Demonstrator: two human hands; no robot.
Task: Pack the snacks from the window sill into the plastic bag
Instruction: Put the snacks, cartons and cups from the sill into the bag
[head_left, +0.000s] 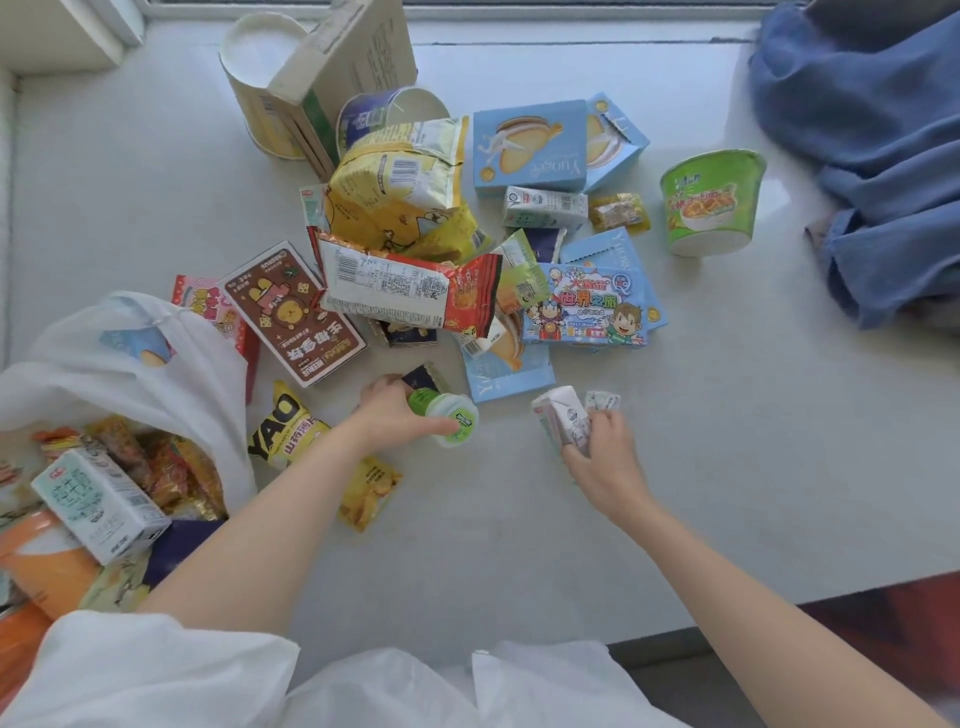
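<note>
At the near left, the plastic bag (156, 374) is seen lying open, already partly filled with a milk carton (98, 504) and crinkled snack packets. Just beyond its mouth, the left hand (395, 415) is closed from above around a small green-capped cup (449, 415), the grip being pressed against its sides, with its cap turned to the right. To the right, well apart from the bag, a small white carton (563, 418) is pinched in the grip of the right hand (602, 457), its long axis pointing up and away from the wrist. The left hand is judged the nearer to the bag, which lies down and to the left of both grips, so a short sweep leftward is called for. Farther out, the remaining pile is spread over the window sill (753, 415): a brown box (291, 312), a red-ended packet (410, 286), a yellow bag (400, 192), blue boxes (530, 145) and a green noodle cup (711, 202)
</note>
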